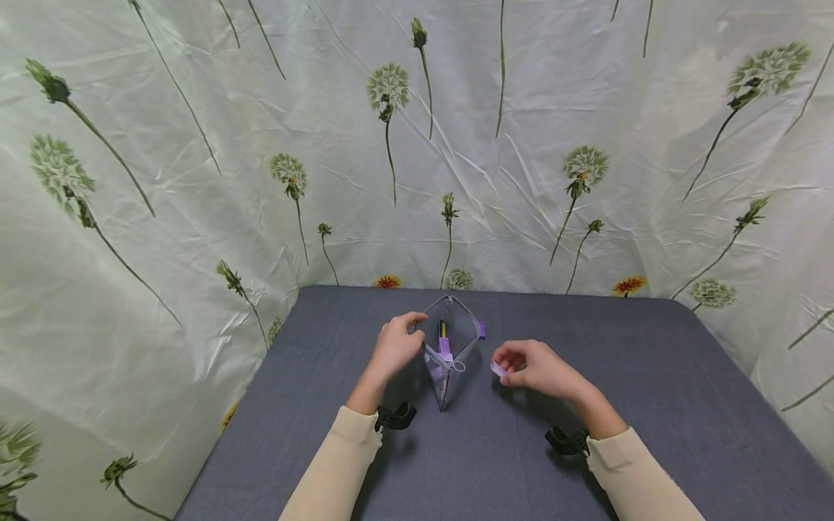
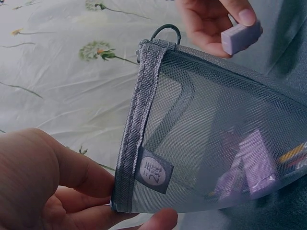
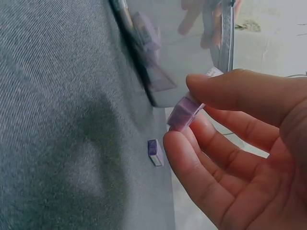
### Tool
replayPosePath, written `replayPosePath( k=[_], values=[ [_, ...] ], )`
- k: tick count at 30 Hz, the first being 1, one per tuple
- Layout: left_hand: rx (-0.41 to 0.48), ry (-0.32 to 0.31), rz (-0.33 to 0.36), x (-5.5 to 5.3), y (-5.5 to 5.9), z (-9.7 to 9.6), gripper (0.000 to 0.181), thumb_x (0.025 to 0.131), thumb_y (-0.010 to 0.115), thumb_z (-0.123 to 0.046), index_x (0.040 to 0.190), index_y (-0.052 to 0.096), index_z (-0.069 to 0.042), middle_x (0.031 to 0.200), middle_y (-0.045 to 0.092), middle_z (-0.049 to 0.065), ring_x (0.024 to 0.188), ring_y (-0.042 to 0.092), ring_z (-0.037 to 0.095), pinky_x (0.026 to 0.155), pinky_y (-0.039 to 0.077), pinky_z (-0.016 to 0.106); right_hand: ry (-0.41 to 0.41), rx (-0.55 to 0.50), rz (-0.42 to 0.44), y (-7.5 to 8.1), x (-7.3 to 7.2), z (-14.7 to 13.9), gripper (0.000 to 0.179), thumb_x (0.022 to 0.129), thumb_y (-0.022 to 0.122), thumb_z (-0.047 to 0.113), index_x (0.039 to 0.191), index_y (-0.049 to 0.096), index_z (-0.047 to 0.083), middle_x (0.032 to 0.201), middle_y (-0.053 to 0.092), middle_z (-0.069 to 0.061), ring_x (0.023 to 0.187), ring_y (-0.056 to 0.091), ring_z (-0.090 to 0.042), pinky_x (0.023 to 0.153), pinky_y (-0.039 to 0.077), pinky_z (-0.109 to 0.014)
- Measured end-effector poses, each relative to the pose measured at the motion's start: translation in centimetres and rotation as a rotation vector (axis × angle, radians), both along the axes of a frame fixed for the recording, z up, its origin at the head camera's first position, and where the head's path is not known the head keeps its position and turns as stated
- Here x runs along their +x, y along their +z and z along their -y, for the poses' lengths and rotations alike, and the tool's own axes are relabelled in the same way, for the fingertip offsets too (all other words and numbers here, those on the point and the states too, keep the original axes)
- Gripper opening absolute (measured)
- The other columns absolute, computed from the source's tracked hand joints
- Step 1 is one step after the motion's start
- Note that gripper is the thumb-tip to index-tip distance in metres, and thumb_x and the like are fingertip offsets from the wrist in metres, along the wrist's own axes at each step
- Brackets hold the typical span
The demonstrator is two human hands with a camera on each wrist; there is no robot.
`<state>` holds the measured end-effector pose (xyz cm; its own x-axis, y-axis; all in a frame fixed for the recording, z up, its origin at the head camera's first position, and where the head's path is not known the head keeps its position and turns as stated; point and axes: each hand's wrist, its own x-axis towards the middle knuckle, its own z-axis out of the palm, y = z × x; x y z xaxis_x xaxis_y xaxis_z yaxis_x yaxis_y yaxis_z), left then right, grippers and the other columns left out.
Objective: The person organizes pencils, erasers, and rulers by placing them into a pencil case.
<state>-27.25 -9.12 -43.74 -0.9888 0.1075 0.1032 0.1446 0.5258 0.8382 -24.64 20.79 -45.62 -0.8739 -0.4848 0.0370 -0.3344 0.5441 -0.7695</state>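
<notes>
A grey see-through mesh zip pouch (image 2: 201,124) stands on the table with its top spread wide. My left hand (image 1: 397,344) grips its rim at the left side, thumb and fingers about the edge near a round label (image 2: 153,171). Inside the pouch lie purple blocks (image 2: 259,160) and yellow-and-black pencil-like sticks (image 1: 444,330). To the right of the pouch, my right hand (image 1: 541,367) pinches a small purple eraser-like block (image 3: 184,112) between thumb and fingertips, above the table.
Another small purple block (image 3: 155,152) lies on the table behind the pouch's right side. A dark grey cloth covers the table (image 1: 313,434). Behind it hangs a pale curtain (image 1: 228,217) printed with dandelions. Each wrist wears a black band (image 1: 395,417).
</notes>
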Motion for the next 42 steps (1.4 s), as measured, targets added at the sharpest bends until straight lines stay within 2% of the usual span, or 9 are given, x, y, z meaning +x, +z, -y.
replayPosePath(
  k=[8,13,18,23,28,34,42],
  values=[
    [-0.002,0.006,-0.003,0.0,-0.1,0.1,0.043,0.091,0.053,-0.007,0.131,0.067,-0.014,0.133,0.063,0.013,0.04,0.041,0.01,0.044,0.034,0.028,-0.007,-0.033,-0.033,0.2,0.1,0.5,0.028,0.083,0.08,0.005,0.108,0.07,0.01,0.091,0.066,-0.006,0.083,0.063,-0.023,0.069,0.051,-0.029],
    [-0.003,0.004,0.001,0.1,0.0,0.1,0.044,0.091,0.053,-0.007,0.132,0.067,-0.015,0.133,0.062,0.013,0.04,0.043,0.011,0.044,0.035,0.028,-0.004,-0.046,-0.022,0.4,0.3,0.8,0.033,0.085,0.079,0.005,0.117,0.07,0.008,0.093,0.066,-0.005,0.083,0.064,-0.023,0.069,0.052,-0.03],
    [-0.001,-0.012,0.003,-0.1,0.2,-0.2,0.045,0.09,0.052,-0.007,0.132,0.067,-0.015,0.134,0.062,0.014,0.04,0.042,0.012,0.044,0.034,0.028,0.0,-0.049,-0.022,0.9,0.8,0.8,0.033,0.087,0.079,0.011,0.119,0.071,0.018,0.095,0.066,-0.004,0.085,0.065,-0.023,0.07,0.053,-0.033],
    [0.003,-0.018,0.01,-0.2,0.2,-0.5,0.045,0.091,0.052,-0.008,0.132,0.067,-0.017,0.135,0.061,0.013,0.044,0.05,0.015,0.045,0.034,0.028,-0.005,-0.056,-0.022,1.3,1.0,0.8,0.03,0.087,0.079,0.012,0.115,0.071,0.023,0.095,0.066,-0.005,0.085,0.064,-0.024,0.071,0.053,-0.033],
    [0.002,-0.012,0.005,-0.2,0.1,-0.5,0.044,0.091,0.052,-0.007,0.131,0.068,-0.017,0.136,0.062,0.013,0.041,0.045,0.012,0.044,0.033,0.028,-0.021,-0.056,-0.013,2.8,1.3,1.5,0.03,0.089,0.075,0.005,0.116,0.07,0.017,0.096,0.065,-0.007,0.087,0.063,-0.025,0.07,0.053,-0.032],
    [-0.002,-0.006,0.005,-0.1,0.2,-0.3,0.045,0.09,0.052,-0.007,0.131,0.068,-0.017,0.137,0.061,0.013,0.04,0.041,0.01,0.044,0.033,0.027,-0.016,-0.038,-0.058,3.8,0.4,2.1,0.03,0.089,0.076,0.01,0.115,0.071,0.023,0.095,0.066,-0.001,0.087,0.065,-0.02,0.072,0.054,-0.034],
    [0.014,-0.003,0.024,0.1,0.3,-0.1,0.045,0.091,0.052,-0.007,0.132,0.067,-0.015,0.137,0.06,0.013,0.039,0.038,0.011,0.043,0.031,0.027,-0.059,-0.063,-0.107,5.5,-0.5,3.9,0.03,0.087,0.079,0.015,0.114,0.072,0.025,0.095,0.069,0.001,0.086,0.067,-0.019,0.076,0.054,-0.038]
  ],
)
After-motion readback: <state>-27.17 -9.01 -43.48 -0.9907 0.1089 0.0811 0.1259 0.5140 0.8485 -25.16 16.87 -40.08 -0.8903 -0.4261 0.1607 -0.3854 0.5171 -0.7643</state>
